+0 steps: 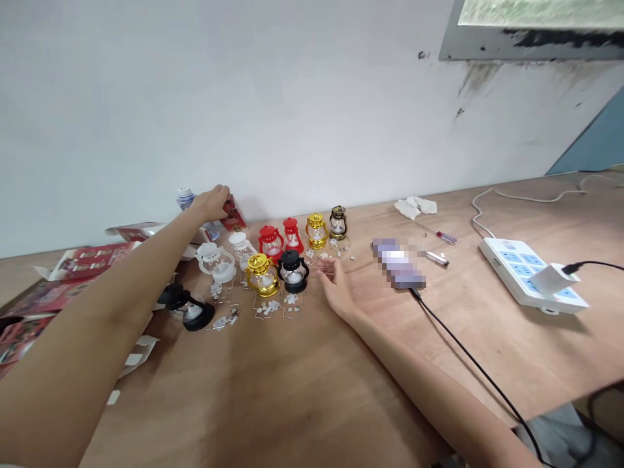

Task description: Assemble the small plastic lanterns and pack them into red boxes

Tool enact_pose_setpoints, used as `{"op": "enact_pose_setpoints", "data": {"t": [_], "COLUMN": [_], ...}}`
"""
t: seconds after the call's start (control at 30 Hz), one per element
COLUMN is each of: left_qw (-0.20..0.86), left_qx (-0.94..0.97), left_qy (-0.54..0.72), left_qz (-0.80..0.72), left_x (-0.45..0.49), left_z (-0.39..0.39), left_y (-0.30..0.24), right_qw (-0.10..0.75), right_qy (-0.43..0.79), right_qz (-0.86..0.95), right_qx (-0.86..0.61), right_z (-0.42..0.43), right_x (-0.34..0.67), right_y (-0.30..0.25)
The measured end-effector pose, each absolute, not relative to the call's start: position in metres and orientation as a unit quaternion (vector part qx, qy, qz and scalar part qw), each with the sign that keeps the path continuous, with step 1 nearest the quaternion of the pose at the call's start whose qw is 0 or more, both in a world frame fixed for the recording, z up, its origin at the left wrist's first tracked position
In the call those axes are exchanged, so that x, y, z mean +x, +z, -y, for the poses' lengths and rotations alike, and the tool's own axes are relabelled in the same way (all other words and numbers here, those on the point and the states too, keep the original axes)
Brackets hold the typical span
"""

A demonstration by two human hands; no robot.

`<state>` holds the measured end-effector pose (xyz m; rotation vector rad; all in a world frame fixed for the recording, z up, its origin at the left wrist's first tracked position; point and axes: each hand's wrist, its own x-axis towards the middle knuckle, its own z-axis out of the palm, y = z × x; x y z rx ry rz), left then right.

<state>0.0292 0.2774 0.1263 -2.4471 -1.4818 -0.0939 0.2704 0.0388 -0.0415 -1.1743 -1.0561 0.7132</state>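
Note:
At the back left, my left hand [212,203] has its fingers closed on the upper edge of a small red box [234,218] near the wall. My right hand [336,286] lies on the table with its fingers apart, holding nothing. Just left of it stands a black mini lantern [293,273], beside a gold lantern [263,276]. Behind these are red lanterns [270,244], white lanterns [214,263], another gold lantern [316,231] and a bronze lantern [338,223]. A second black lantern [188,309] is partly hidden by my left forearm. Thin wire handles and small loose parts [266,309] lie beside the lanterns.
Red printed packaging [92,263] is heaped at the left, with a white-capped bottle [185,197] behind. To the right lie a phone [397,263] on a black cable, a utility knife [435,259], a screwdriver [444,238], crumpled white tissue [414,207] and a white power strip [511,263].

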Motion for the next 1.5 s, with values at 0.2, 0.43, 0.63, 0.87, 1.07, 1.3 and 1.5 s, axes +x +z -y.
{"op": "enact_pose_setpoints", "data": {"t": [0.2,0.43,0.63,0.87,1.07,1.3,1.5], "left_qw": [0.156,0.204,0.001,-0.353,-0.473,-0.514,-0.477], "left_qx": [-0.834,-0.767,-0.741,-0.647,-0.564,-0.525,-0.552], "left_qy": [-0.078,-0.336,-0.548,-0.493,-0.478,-0.499,-0.518], "left_qz": [0.523,0.507,0.388,0.463,0.479,0.460,0.446], "left_x": [0.030,0.033,0.026,0.044,0.048,0.042,0.035], "left_z": [-0.262,-0.211,-0.064,0.031,0.026,0.026,0.021], "left_y": [0.129,0.173,0.134,0.030,0.001,-0.003,-0.012], "right_qw": [0.646,0.658,0.676,0.673,0.669,0.652,0.659], "right_qy": [0.294,0.232,0.178,0.322,0.354,0.397,0.417], "right_qz": [0.465,0.473,0.561,0.510,0.476,0.462,0.442], "right_qx": [-0.529,-0.538,-0.443,-0.429,-0.448,-0.451,-0.443], "right_z": [-0.037,-0.029,-0.002,0.030,0.018,0.016,0.011], "right_x": [0.269,0.268,0.256,0.225,0.239,0.239,0.241], "right_y": [-0.036,-0.028,-0.025,-0.026,-0.027,-0.032,-0.032]}}
